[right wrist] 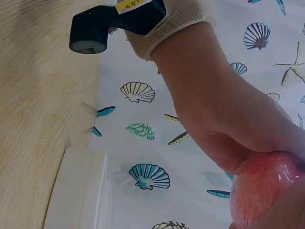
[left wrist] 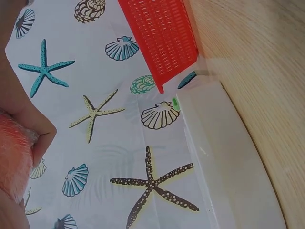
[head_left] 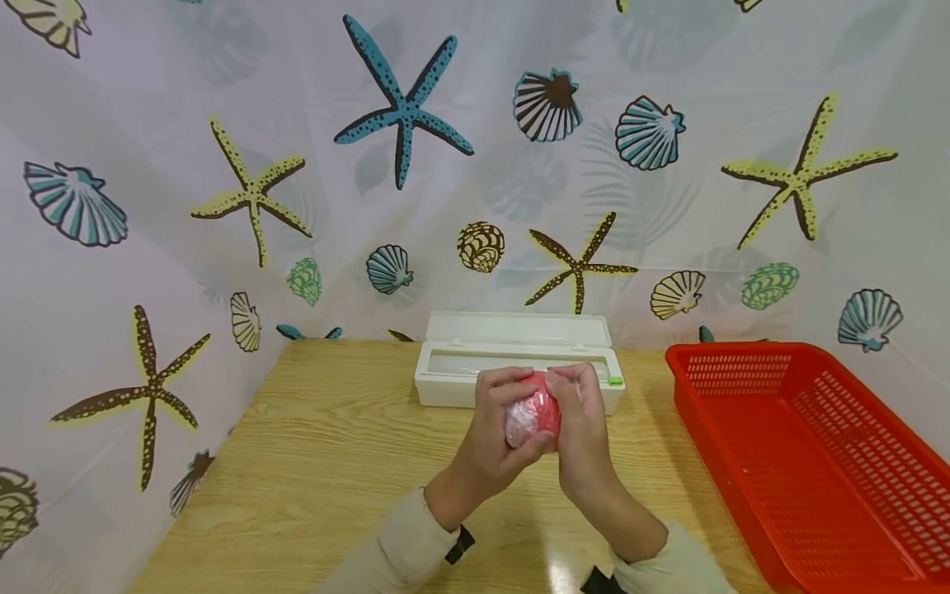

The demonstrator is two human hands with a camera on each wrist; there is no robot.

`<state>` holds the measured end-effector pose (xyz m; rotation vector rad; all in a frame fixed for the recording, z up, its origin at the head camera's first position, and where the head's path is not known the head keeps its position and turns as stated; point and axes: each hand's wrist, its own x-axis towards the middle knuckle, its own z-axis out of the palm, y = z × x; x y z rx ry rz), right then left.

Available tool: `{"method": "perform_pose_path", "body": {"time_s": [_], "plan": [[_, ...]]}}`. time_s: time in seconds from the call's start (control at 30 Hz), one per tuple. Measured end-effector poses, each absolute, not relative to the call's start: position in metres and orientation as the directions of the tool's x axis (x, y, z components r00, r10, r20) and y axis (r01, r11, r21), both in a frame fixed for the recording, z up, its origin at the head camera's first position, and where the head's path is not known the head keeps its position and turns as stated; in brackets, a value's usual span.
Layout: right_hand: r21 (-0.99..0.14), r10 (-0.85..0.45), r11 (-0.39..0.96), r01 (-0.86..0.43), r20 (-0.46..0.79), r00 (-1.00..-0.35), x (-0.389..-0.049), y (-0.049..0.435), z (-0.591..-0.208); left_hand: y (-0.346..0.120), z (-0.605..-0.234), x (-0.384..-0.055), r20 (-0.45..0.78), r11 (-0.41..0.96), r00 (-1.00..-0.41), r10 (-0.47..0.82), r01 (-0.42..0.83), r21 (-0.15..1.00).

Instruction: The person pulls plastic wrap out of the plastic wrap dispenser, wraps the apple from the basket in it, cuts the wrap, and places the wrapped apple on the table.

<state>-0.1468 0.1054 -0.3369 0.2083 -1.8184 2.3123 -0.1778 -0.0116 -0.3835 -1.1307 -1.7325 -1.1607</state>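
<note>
A round red thing, apple-like in its streaked colour, is wrapped in shiny clear plastic film (head_left: 530,419). Both hands hold it above the table, in front of a white box. My left hand (head_left: 490,437) curls round its left side, thumb along the underside. From the other side my right hand (head_left: 586,433) grips it, fingers bent at the top. In the left wrist view the wrapped red thing (left wrist: 12,157) shows at the left edge, partly behind fingers. The right wrist view has the wrapped red thing (right wrist: 264,186) at lower right, with film creases on it.
Behind the hands stands the long white cling film dispenser (head_left: 449,389), its lid (head_left: 519,330) raised and a green tab (head_left: 615,380) at its right end. A red perforated basket (head_left: 712,445) is at the right on the wooden table (head_left: 319,445). A shell-patterned cloth (head_left: 460,190) hangs behind.
</note>
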Motion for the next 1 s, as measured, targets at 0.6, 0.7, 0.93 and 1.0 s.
{"method": "perform_pose_path", "body": {"time_s": [0.6, 0.7, 0.93, 1.0], "plan": [[-0.481, -0.073, 0.200, -0.854, 0.862, -0.503, -0.142, 0.103, -0.326, -0.008, -0.341, -0.147, 0.753, -0.142, -0.645, 0.131, 0.740, 0.658], [-0.425, -0.061, 0.212, -0.880, 0.893, -0.446, -0.148, 0.101, -0.332, -0.007, -0.343, -0.147, 0.765, -0.148, -0.629, 0.136, 0.751, 0.644], [-0.372, -0.005, 0.265, -0.890, 0.922, -0.387, -0.163, 0.104, -0.356, -0.006, -0.348, -0.146, 0.795, -0.105, -0.588, 0.150, 0.790, 0.604], [-0.386, -0.010, 0.258, -0.886, 0.916, -0.402, -0.161, 0.104, -0.353, -0.007, -0.348, -0.146, 0.792, -0.080, -0.589, 0.161, 0.792, 0.605]]}}
